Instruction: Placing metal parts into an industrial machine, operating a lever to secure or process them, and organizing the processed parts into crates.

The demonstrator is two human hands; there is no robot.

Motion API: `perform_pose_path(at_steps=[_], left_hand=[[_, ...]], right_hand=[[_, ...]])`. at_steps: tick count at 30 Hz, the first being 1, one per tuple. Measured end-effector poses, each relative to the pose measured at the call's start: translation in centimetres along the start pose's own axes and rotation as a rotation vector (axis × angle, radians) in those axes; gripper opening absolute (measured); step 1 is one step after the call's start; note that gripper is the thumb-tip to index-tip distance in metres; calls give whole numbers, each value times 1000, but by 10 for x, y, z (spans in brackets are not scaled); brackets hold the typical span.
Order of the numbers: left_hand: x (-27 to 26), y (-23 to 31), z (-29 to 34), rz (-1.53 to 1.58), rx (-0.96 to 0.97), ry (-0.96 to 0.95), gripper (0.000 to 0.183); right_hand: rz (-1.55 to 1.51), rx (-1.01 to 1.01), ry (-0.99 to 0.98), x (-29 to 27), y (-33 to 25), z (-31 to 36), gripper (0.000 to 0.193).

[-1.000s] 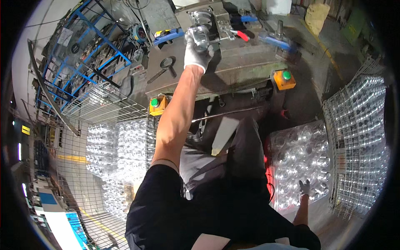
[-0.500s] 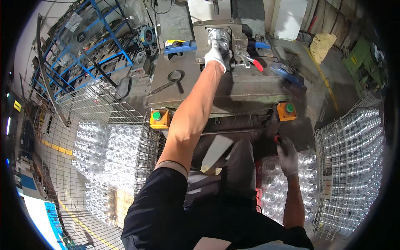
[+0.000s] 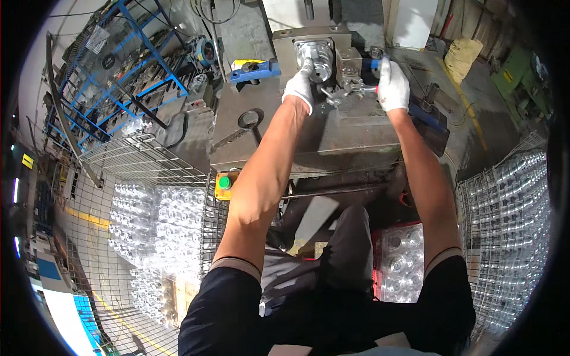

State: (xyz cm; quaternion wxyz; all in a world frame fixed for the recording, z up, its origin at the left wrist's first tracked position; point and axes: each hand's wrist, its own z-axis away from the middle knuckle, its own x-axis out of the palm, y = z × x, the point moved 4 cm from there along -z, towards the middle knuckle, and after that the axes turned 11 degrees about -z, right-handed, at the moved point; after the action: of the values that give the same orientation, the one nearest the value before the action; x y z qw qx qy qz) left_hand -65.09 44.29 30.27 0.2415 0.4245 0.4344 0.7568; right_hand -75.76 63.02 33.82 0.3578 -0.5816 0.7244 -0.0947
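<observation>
As I view it remotely, the metal part (image 3: 322, 58) shows bright silver, rounded and stepped, seated at the fixture block (image 3: 285, 47) just ahead of the left grip (image 3: 301, 86). That grip's thumb touches it; its finger closure I cannot tell. The right grip (image 3: 393, 89) meets the red handle (image 3: 370, 89), closure likewise unclear. Between and nearer than both grips, bare tabletop (image 3: 344, 135) runs to its front edge; a ring-shaped tool (image 3: 250, 127) lies left.

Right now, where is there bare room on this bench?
The bench looks bare between the lever clamp and its front edge, and between the left blue block and the ring-shaped tool. It is crowded around the metal part, with the left hand on it and the right hand at the clamp.
</observation>
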Motion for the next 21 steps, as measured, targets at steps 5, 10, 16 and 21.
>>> perform_pose_path(at_steps=[5,10,16,21], left_hand=[[-18,13,1,-378,166,270,71],[-68,34,78,-598,501,280,42],[-188,-11,250,-1610,763,643,41],[-184,-60,258,-1842,650,494,69]], right_hand=[[-23,250,-124,31,-5,-34,53],[28,308,-184,-16,-10,8,41],[371,100,-440,-103,5,158,45],[516,60,-454,-120,66,203,52]])
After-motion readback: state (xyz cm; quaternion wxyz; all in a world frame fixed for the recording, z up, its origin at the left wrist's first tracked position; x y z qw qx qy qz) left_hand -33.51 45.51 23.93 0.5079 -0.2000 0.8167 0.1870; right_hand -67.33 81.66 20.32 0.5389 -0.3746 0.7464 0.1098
